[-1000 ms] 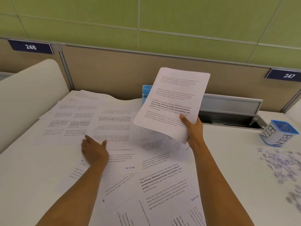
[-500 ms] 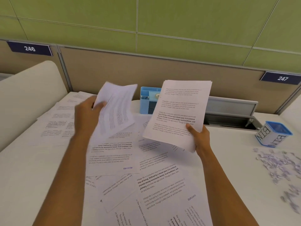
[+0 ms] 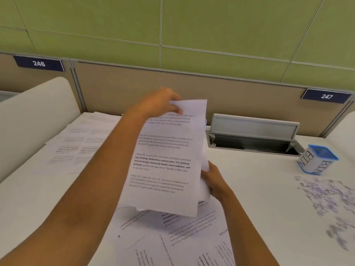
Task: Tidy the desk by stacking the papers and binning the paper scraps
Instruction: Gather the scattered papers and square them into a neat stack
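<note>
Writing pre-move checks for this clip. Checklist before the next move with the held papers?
1. Right hand grips held stack: ok.
2. Left hand pinches its top edge: ok.
3. Stack edges squared: not ok, sheets sit offset.
4. Loose sheets gathered: not ok, many lie spread out.
5. Scraps binned: not ok, they lie beside the bin.
6. Bin open: cannot tell.

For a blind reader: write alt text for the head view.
A left hand grips the top and a right hand the lower right edge of a stack of papers held above a desk. Loose sheets lie beneath; paper scraps and a bin sit at right.
</note>
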The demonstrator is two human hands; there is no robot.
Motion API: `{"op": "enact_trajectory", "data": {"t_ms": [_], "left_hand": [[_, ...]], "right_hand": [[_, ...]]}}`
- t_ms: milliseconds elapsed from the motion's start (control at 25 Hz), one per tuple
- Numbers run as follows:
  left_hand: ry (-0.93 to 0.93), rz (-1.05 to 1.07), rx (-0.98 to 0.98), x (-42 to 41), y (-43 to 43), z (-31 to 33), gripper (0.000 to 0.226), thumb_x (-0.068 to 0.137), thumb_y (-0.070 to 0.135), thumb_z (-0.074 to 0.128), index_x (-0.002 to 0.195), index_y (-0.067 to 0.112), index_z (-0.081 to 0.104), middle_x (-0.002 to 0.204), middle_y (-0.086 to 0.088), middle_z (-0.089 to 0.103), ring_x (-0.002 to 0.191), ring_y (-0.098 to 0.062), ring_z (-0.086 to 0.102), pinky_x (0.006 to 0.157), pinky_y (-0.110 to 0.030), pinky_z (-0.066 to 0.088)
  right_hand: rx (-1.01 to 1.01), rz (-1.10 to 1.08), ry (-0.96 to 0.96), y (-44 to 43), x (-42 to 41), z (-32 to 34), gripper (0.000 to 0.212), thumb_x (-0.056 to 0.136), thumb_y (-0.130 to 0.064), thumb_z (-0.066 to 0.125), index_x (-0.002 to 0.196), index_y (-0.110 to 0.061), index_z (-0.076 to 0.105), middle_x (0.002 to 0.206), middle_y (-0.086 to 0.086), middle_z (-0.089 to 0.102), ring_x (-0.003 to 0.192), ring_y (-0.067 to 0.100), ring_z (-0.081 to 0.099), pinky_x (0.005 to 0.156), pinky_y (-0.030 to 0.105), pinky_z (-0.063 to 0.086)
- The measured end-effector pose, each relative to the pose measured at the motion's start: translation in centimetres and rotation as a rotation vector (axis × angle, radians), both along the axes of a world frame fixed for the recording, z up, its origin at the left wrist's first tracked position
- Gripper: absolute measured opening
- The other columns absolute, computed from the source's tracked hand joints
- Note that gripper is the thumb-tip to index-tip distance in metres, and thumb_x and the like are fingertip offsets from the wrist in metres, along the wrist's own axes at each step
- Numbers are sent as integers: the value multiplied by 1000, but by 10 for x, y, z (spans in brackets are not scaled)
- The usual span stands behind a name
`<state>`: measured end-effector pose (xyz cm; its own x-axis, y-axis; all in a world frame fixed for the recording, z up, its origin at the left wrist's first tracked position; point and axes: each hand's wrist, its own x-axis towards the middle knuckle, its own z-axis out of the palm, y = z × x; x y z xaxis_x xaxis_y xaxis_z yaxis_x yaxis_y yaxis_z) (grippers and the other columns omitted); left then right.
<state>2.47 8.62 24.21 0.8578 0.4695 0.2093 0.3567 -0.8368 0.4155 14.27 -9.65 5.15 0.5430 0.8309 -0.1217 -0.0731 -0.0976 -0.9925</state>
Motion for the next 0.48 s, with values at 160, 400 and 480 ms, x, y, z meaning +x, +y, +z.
{"op": "enact_trajectory", "data": {"t_ms": [160, 400, 480], "left_hand": [[68, 195, 155, 29, 8, -41, 33, 90, 32, 60, 122, 25, 59, 119, -4, 63, 106, -25, 57, 78, -31, 39], [-72, 264, 220, 20, 13, -62, 68, 86, 33, 65, 144, 26, 31, 142, -4, 46, 126, -27, 47, 104, -39, 32], [-280, 322, 225, 5, 11, -63, 63, 86, 32, 65, 142, 24, 36, 139, -4, 49, 123, -25, 49, 103, -37, 33]], "right_hand": [[37, 104, 66, -6, -16, 2, 24, 85, -21, 62, 109, -16, 61, 94, 1, 73, 84, 18, 70, 67, 30, 56], [70, 91, 34, -9, -19, 5, 10, 91, -19, 54, 99, -19, 61, 78, -6, 71, 71, 10, 67, 61, 19, 51], [60, 55, 17, -8, -15, 3, 9, 93, -19, 54, 98, -19, 62, 81, -2, 71, 71, 13, 67, 62, 20, 52]]}}
